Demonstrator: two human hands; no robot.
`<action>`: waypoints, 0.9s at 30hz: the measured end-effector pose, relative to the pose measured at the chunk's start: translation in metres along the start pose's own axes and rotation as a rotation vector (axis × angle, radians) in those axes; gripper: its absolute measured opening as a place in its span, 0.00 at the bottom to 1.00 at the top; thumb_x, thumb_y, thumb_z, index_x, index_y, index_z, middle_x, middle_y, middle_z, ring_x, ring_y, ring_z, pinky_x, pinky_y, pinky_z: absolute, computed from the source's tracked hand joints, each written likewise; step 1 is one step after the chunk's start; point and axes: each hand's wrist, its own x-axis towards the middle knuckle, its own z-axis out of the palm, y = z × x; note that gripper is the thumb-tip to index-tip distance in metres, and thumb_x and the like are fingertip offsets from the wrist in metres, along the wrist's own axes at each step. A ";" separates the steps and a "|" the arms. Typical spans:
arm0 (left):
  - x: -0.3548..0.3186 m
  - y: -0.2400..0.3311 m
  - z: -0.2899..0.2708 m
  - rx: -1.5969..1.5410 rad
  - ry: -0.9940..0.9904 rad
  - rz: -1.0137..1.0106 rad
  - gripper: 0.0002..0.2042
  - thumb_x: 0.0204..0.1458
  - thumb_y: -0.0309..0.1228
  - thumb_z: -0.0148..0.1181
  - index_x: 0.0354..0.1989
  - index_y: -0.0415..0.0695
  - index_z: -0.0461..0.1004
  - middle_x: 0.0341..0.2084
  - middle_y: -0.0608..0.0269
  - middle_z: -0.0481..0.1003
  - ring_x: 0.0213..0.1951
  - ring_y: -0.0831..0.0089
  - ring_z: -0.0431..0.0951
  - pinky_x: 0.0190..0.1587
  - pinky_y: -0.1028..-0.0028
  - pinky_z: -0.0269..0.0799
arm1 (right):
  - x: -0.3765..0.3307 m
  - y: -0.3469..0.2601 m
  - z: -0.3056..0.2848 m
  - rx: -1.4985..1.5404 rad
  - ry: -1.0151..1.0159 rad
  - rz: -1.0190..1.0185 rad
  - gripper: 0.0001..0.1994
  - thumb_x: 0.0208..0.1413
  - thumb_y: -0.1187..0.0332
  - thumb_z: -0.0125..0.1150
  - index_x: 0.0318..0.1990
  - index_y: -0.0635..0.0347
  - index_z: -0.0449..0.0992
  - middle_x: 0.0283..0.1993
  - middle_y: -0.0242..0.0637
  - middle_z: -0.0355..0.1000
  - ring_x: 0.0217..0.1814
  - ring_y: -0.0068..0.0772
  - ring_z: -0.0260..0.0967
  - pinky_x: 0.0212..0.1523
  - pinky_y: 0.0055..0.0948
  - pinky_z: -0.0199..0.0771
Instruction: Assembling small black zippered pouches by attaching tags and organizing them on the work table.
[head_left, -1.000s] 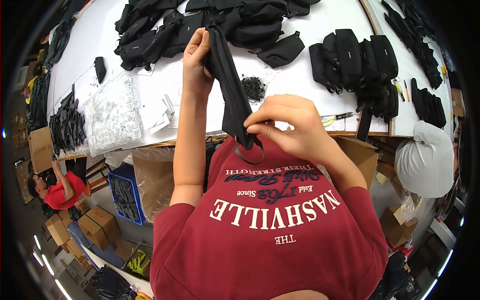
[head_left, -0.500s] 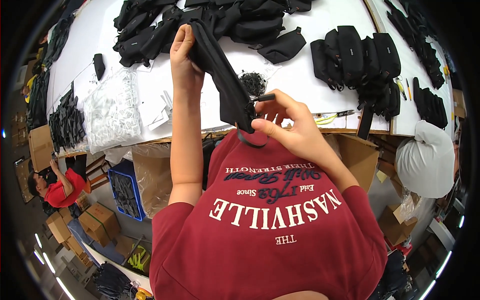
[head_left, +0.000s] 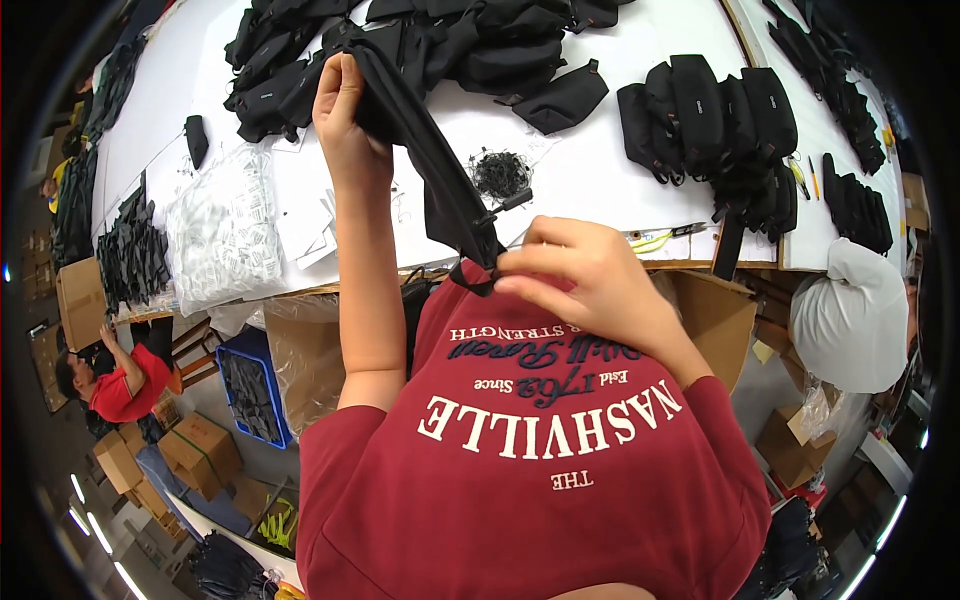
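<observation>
A long black fabric pouch (head_left: 425, 165) hangs stretched between my two hands over the near edge of the white table (head_left: 590, 190). My left hand (head_left: 343, 112) grips its upper end, out over the table. My right hand (head_left: 580, 275) pinches its lower end close to my chest, where a small black loop hangs down. A small tangle of black cords (head_left: 498, 175) lies on the table just beyond the pouch.
Piles of black pouches (head_left: 715, 120) cover the back and right of the table, with a bag of small white pieces (head_left: 222, 235) at the left. An open cardboard box (head_left: 715, 320) stands below the table edge. Another person in red (head_left: 115, 380) crouches among boxes at lower left.
My left hand has carried the pouch's upper end farther out over the table, stretching it longer. My right hand stays near my chest, fingers shifting at the lower end.
</observation>
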 end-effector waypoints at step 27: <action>-0.161 -0.003 -0.031 -0.356 0.110 -1.098 0.36 0.54 0.58 0.44 0.62 0.40 0.56 0.53 0.52 0.66 0.54 0.62 0.68 0.56 0.60 0.66 | -0.007 0.017 0.018 -0.079 0.090 -0.189 0.10 0.38 0.79 0.64 0.31 0.60 0.74 0.27 0.36 0.73 0.27 0.36 0.72 0.24 0.29 0.69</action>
